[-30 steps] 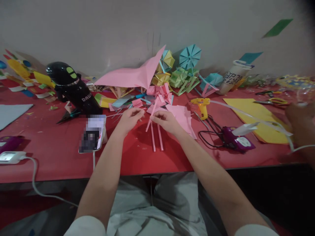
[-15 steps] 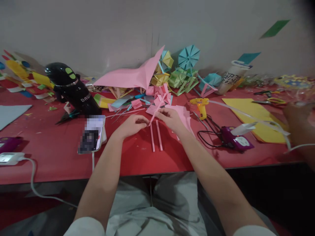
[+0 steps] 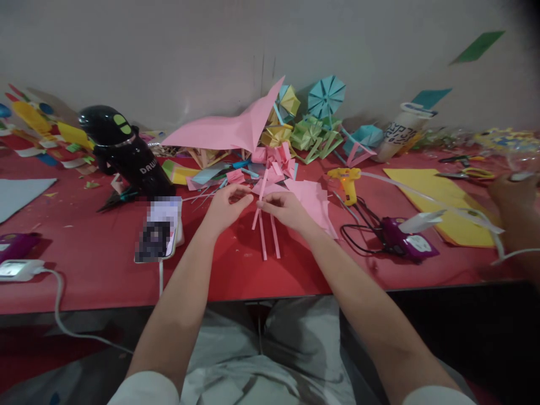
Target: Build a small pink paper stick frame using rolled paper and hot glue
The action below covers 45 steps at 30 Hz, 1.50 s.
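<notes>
A narrow pink paper strip (image 3: 262, 185) is pinched between the thumb and fingers of my right hand (image 3: 284, 209), slanting over the red table. Just left of it, my left hand (image 3: 229, 209) has its thumb and fingers apart, with nothing visible between them. Two more pink strips, a left one (image 3: 264, 242) and a right one (image 3: 275, 242), lie side by side below my hands, their far ends partly covered. Beyond my hands is a pile of folded pink paper pieces (image 3: 279, 160). Pink paper sheets (image 3: 310, 202) lie right of my right hand.
A yellow glue gun (image 3: 348, 183) and a purple power socket (image 3: 409, 239) with cables are to the right. On the left stand a black bottle (image 3: 130, 160) and a phone (image 3: 158, 230). Paper umbrellas (image 3: 325, 97) line the back. Another person's hand (image 3: 512, 197) is at far right.
The strip has swung to a steeper angle, its lower end now nearer me. My left hand's fingers have come away from the strip, while my right hand has shifted slightly left and down.
</notes>
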Available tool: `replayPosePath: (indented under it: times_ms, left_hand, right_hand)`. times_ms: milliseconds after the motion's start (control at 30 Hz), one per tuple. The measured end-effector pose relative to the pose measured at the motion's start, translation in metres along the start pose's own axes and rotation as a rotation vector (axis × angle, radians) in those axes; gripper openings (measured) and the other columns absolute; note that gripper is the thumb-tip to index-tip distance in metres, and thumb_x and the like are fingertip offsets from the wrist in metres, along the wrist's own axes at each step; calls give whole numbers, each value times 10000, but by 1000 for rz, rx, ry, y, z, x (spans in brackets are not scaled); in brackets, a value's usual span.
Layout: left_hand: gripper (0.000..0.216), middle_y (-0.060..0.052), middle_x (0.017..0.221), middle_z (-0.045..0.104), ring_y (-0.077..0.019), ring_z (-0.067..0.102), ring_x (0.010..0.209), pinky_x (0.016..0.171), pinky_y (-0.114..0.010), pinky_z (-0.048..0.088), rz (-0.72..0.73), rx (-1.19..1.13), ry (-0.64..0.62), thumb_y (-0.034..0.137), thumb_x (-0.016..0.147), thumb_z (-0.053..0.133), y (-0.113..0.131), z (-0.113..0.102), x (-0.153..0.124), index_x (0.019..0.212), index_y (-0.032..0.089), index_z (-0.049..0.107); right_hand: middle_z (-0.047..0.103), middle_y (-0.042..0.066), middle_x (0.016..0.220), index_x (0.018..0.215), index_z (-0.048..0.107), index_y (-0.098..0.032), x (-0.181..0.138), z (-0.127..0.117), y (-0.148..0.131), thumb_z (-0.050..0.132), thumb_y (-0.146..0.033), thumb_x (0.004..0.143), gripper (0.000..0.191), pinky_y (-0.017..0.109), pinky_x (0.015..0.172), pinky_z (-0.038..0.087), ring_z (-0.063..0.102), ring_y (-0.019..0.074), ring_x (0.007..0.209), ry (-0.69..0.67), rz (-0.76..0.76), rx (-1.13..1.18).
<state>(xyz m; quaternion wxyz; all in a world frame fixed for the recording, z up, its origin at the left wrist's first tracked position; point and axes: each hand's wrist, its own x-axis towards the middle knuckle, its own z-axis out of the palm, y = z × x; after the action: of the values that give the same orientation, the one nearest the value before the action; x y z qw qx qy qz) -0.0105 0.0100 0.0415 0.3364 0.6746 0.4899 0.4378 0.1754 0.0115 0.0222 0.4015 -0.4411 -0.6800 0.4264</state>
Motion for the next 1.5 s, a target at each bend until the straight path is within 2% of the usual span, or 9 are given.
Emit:
replayPosePath:
  times_ms: [267,467,633,800,967,1100,1200,1333,1500]
  left_hand:
    - [187,-25,756,718,-152,639,684,677,-279,496,92,48,157,357,762,726,1,6,-3,762,174,690]
    - [252,-1,612,667,-130,575,576,592,-264,436,58,212,113,371,779,708,6,6,-8,628,177,655]
    - [238,-11,638,679,-135,568,590,592,-263,428,22,261,27,353,807,658,12,5,-10,646,177,660]
    - [246,-20,637,663,-153,565,622,636,-288,426,-6,368,13,337,820,621,8,2,-8,628,186,650]
    - [254,-49,663,647,-188,575,659,654,-317,408,-178,472,-75,342,797,663,2,-1,-7,594,195,622]
    - [293,-69,700,638,-221,581,696,651,-325,380,-269,562,-141,406,784,694,2,-1,-7,584,210,607]
    - [383,-53,652,593,-201,533,641,601,-309,323,-279,590,-136,460,805,660,2,-1,-7,541,213,534]
    - [487,-17,539,480,-163,434,551,563,-300,260,-214,568,-88,488,876,540,1,-1,-7,493,215,413]
    - [455,5,510,428,-146,386,539,563,-290,249,-168,500,-95,461,867,519,0,0,-7,504,212,403]
  right_hand:
    - [563,-6,628,680,646,-155,-3,6,-4,728,-520,703,375,276,574,358,420,103,576,-62,35,4]
    - [550,-9,624,682,650,-147,-3,9,-3,723,-530,709,391,271,568,345,395,96,576,-82,5,-8]
    - [535,-19,608,658,637,-156,-2,10,0,706,-528,733,385,268,562,336,387,94,564,-95,-18,-36]
    - [637,14,682,694,681,-164,-2,8,-1,659,-508,789,357,282,615,376,476,122,617,-103,-55,-94]
    - [683,46,741,725,681,-167,1,-17,1,609,-484,828,341,298,663,418,551,157,678,133,-96,-192]
    - [650,45,665,694,668,-162,3,-53,13,555,-519,851,406,306,652,434,568,166,647,438,-47,-226]
    - [663,59,681,722,675,-155,2,-82,28,559,-468,831,352,330,683,472,600,187,666,569,-2,-246]
    - [716,110,830,841,703,-128,-2,-109,50,622,-306,747,217,369,776,519,656,225,783,556,98,-368]
    - [730,154,1041,1050,720,-113,-7,-113,63,708,-229,652,415,396,849,530,682,263,901,396,238,-606]
